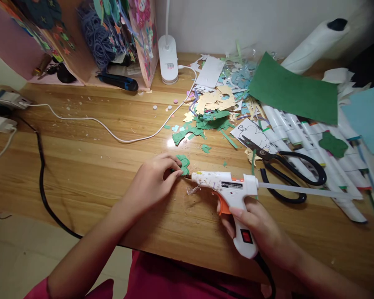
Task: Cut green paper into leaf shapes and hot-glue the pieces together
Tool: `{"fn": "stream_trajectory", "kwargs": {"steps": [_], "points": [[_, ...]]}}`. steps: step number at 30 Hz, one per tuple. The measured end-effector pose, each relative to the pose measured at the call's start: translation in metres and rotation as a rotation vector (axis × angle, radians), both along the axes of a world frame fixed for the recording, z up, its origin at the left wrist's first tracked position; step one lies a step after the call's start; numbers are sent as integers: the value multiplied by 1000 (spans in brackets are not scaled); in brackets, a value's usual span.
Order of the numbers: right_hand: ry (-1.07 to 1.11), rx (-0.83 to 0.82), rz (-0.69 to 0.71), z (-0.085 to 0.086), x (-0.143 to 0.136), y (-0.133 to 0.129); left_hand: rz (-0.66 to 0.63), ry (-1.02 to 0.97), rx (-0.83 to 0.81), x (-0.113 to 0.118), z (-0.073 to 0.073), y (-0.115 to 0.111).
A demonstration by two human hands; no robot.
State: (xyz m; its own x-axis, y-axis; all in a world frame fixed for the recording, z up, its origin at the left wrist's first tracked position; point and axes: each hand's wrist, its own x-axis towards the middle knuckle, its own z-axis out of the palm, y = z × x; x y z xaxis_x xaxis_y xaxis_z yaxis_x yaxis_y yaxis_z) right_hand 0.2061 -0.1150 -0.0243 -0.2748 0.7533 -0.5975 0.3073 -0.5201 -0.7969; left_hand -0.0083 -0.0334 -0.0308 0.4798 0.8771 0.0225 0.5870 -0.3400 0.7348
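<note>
A white hot glue gun [227, 187] with an orange trigger lies in my right hand [257, 220], whose fingers wrap round the handle. From its back end sticks a long pale glue stick [302, 189]. My left hand [157, 174] pinches a small green scalloped cutout [183, 163] between thumb and fingers, just above the wooden table. The gun's nozzle points left, right beside the cutout's lower edge; whether it touches, I cannot tell. Thin strings of glue [193, 190] hang under the nozzle. Part of the cutout is hidden behind my fingers.
Black-handled scissors [277, 160] lie right of the gun, over several white markers [324, 158]. Paper scraps [215, 101] and a green sheet [294, 89] lie behind. A white cable [118, 140] crosses the table from a lamp base [168, 60]. A utility knife [118, 81] lies back left.
</note>
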Motion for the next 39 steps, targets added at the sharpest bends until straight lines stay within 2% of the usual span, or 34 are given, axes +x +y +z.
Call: {"fn": "stream_trajectory", "kwargs": {"steps": [21,28,34,39], "points": [[44,59,-110,4,-7,2,18,-22,-6,0,-2,2],[19,10,-105,5,-6,1,20,-23,-4,-1,-2,1],[30,50,-63,2,-4,1,15,-23,-15,-1,-2,2],[28,28,-59,0,-3,-1,-31,-2,-32,-3,-1,4]]}}
